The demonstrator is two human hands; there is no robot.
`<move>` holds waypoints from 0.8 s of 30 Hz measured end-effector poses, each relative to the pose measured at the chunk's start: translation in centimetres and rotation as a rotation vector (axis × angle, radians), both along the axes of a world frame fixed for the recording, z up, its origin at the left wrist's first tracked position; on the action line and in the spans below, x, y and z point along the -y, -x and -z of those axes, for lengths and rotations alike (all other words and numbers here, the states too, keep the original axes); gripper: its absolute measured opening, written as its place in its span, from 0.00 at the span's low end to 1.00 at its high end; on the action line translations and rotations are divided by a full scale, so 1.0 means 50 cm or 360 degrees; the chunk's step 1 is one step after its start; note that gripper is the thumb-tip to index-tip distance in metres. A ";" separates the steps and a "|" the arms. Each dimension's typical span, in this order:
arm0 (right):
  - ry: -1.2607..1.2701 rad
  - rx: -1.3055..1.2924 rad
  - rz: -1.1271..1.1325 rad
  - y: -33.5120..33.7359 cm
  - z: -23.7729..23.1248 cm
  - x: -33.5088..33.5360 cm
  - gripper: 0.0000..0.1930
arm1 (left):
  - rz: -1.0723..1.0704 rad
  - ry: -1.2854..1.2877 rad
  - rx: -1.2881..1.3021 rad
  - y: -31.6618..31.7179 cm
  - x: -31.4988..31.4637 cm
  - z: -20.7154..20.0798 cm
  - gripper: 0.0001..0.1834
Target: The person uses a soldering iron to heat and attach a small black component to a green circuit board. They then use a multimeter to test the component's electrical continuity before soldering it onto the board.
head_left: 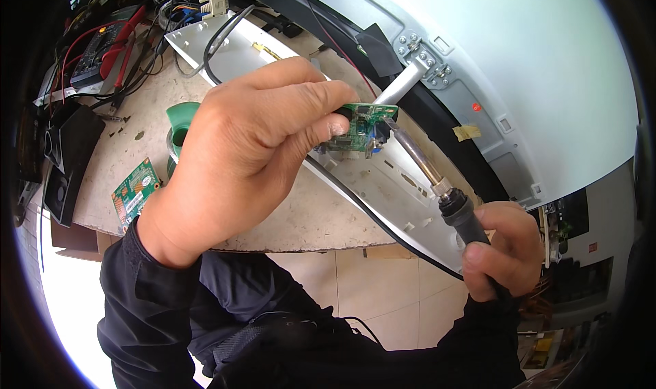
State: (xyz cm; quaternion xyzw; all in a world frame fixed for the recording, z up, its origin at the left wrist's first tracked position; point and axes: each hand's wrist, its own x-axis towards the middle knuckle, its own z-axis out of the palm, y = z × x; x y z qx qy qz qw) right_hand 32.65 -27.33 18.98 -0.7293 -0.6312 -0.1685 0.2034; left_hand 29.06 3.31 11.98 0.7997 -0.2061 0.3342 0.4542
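My left hand (253,143) pinches a small green circuit board (362,126) between thumb and fingers, above a white plastic housing. A blue connector shows at the board's lower right part. In my right hand (506,249) is a soldering iron (437,181), its black handle gripped between thumb and fingers. The iron's tip points up and left and meets the board's right part; whether it touches a joint is too small to tell. My left hand covers the board's left end.
The long white housing (403,177) lies across the bench (301,225), a black cable along it. Another green board (135,192) rests at the left, near a green roll-shaped thing (181,120). A multimeter (102,51) with red leads stands far left. A large panel (506,61) fills the upper right.
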 end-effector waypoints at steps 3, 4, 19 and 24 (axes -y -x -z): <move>-0.0006 -0.0122 -0.0079 -0.009 -0.009 0.006 0.23 | 0.0008 0.0009 -0.0009 0.000 0.001 0.001 0.11; -0.0020 -0.0147 -0.0112 -0.012 -0.011 0.008 0.23 | 0.0009 0.0008 -0.0012 0.000 0.001 0.001 0.11; 0.0024 -0.0187 -0.0154 -0.011 -0.021 0.010 0.22 | 0.0027 0.0036 0.0020 0.004 0.002 0.005 0.11; 0.0027 -0.0193 -0.0142 -0.011 -0.021 0.014 0.21 | 0.0021 0.0030 0.0027 0.002 0.004 0.004 0.11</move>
